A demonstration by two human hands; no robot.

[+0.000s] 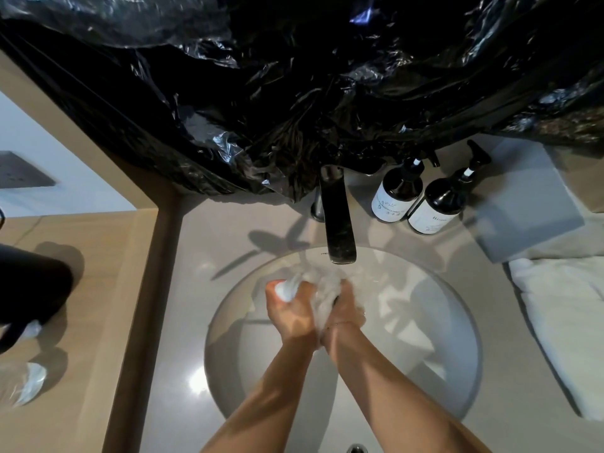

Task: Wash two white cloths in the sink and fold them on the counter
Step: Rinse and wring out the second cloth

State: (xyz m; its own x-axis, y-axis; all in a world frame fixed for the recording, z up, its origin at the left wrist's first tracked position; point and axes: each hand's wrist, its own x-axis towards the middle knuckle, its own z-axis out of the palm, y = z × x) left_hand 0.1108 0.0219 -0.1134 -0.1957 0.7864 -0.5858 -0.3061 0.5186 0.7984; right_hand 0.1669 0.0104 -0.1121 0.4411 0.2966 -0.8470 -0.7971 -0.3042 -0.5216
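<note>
Hands are bunching one white cloth directly below the faucet. Left hand and right hand fingers are curling tight around it, equally near.

Both bare forearms reached forward, converging at the wrists. Left hand curled tight, gripping a cloth, knuckles up. Right hand pressed close against the left, fingers curled round the same cloth. Thin bracelet on right wrist. Fingertips mostly hidden.
</note>
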